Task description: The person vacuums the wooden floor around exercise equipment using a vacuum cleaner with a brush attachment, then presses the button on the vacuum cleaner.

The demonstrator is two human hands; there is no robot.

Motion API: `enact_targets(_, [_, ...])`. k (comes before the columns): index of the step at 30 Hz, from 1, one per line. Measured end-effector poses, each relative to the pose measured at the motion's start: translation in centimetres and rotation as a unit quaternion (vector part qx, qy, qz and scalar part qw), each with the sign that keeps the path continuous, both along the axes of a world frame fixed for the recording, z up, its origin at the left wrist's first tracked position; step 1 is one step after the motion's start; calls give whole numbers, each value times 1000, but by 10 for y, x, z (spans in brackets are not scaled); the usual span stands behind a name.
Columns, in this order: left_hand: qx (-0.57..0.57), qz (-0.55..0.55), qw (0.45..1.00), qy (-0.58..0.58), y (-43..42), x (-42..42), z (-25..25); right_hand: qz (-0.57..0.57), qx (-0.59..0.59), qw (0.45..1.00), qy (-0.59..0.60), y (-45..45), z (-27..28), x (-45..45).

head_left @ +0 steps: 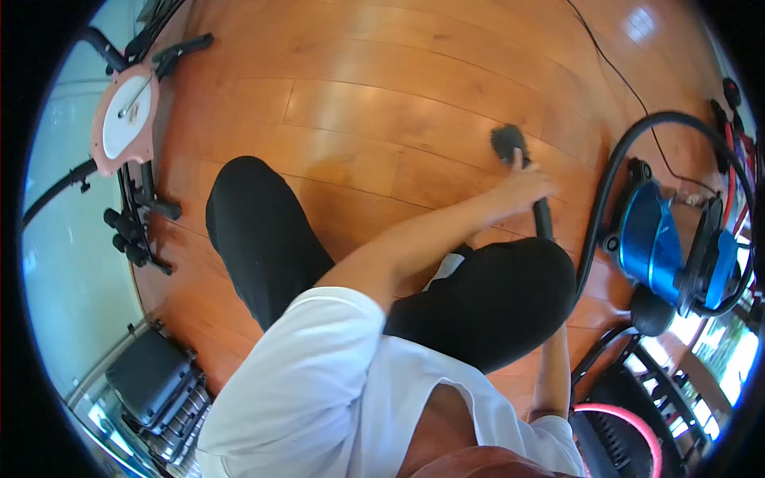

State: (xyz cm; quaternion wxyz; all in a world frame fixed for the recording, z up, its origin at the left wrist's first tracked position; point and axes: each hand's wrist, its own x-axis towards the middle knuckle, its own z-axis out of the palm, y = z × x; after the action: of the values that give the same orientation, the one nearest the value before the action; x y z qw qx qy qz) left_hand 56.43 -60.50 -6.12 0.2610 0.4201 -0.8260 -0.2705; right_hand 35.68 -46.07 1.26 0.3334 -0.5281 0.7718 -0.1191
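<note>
My left hand (523, 188) reaches across in front of my bent right knee. Its fingers are closed around a black vacuum cleaner wand (543, 219), with one finger stretched along it toward the round brush head (508, 143). The dark bristles appear to rest on the wooden floor (351, 103). Of my right arm only the forearm (553, 370) shows, beside the right knee; the knee hides the hand. To the right stands a blue vacuum cleaner (652, 239), whose black hose (603, 187) arches up and runs down behind my knee.
A pink and white exercise bike (126, 115) is at the left, near a pale wall. A black case (151, 374) sits at lower left. A cable (625, 84) crosses the floor at upper right. A pink hoop (649, 434) and black equipment (617, 390) lie at lower right.
</note>
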Motion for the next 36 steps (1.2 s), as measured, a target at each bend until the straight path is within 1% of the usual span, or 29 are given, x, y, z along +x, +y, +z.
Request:
enact_targets(1, [-17, 5, 1000, 3, 14, 16, 1, -17, -1, 1000, -19, 8, 1, 5])
enact_targets(3, [-5, 5, 1000, -11, 39, 64, 9, -35, -5, 998, -57, 14, -4, 20])
enact_targets(5, [-10, 56, 998, -14, 65, 103, 10, -44, -7, 996, -82, 22, -4, 33])
enact_targets(7, [3, 102, 990, -93, 76, 120, 17, -49, -7, 994, -97, 25, -5, 42])
enact_targets(10, [-17, 106, 991, -80, 66, 103, 6, -70, -8, 991, -112, 41, 1, 43])
enact_targets(13, [3, 2, 998, -60, 50, 55, -2, -97, -10, 989, -115, 52, 8, 37])
enact_targets(15, [-30, -73, 997, -27, 47, 5, -4, -118, -15, 987, -104, 58, 11, 32])
enact_targets(17, [-19, -150, 988, -11, 42, -44, 0, -136, -20, 987, -88, 64, 15, 30])
enact_targets(20, [-25, -235, 970, 55, 30, -83, -1, -163, -10, 985, -53, 66, 15, 31])
enact_targets(23, [-52, -232, 968, 81, 29, -77, 1, -169, 32, 984, -51, 68, 10, 33])
enact_targets(26, [-19, -201, 973, 116, 51, -34, 9, -153, 33, 970, -184, 76, 20, 36])
enact_targets(28, [39, -171, 982, 67, 81, 0, 0, -173, 23, 948, -266, 85, 17, 35])
enact_targets(30, [34, -149, 987, 50, 93, 14, 4, -202, 8, 916, -346, 92, 11, 34])
enact_targets(32, [15, -144, 989, 40, 96, 5, 1, -231, -11, 886, -402, 101, 3, 31])
enact_targets(33, [-2, -153, 988, 35, 91, -9, -6, -245, -24, 878, -411, 106, -2, 28])
enact_targets(34, [-20, -163, 986, 29, 84, -24, -8, -254, -32, 886, -386, 112, -7, 24])
enact_targets(35, [-18, -199, 979, 34, 77, -43, -9, -260, -33, 902, -342, 119, -12, 19])
enact_targets(36, [-16, -235, 971, 40, 70, -66, -5, -251, -29, 934, -252, 122, -15, 9])
